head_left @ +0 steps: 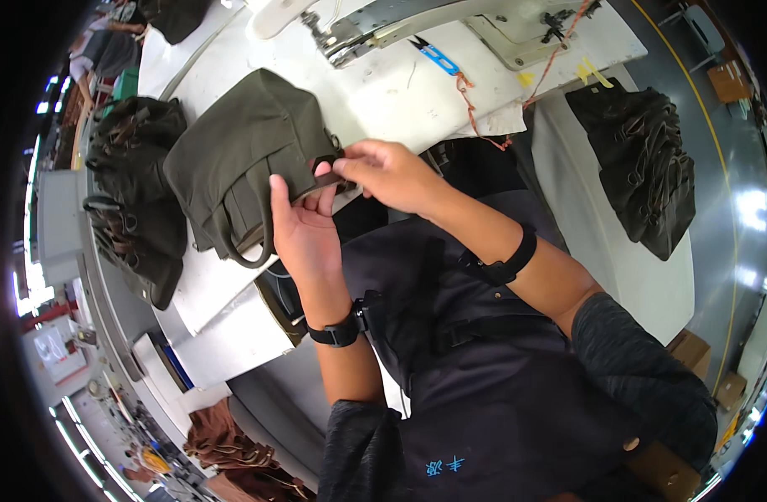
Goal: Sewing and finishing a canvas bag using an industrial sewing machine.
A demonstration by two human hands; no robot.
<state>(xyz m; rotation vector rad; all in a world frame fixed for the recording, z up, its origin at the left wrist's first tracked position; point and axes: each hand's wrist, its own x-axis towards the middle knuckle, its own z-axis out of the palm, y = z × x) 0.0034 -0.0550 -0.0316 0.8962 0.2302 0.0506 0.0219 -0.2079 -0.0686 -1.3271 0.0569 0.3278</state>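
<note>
A dark olive fabric bag (253, 125) rests on the white sewing table, its looped handle (268, 222) hanging toward me. My left hand (310, 230) is palm up at the bag's near right edge. Its fingers hold a narrow dark brown strap (320, 180) there, while the thumb stands up against the fabric beside the handle. From the right, my right hand (393, 174) pinches the end of that same strap between thumb and forefinger, close to a small metal ring on the bag's side. The exact fingertip contact is partly hidden.
A sewing machine (375, 29) stands at the far side, with blue thread snips (434, 55) on an orange cord nearby. Dark bags (136, 151) are piled at left. More dark pieces (638, 159) lie on the right-hand surface; brown pieces (233, 443) sit lower left.
</note>
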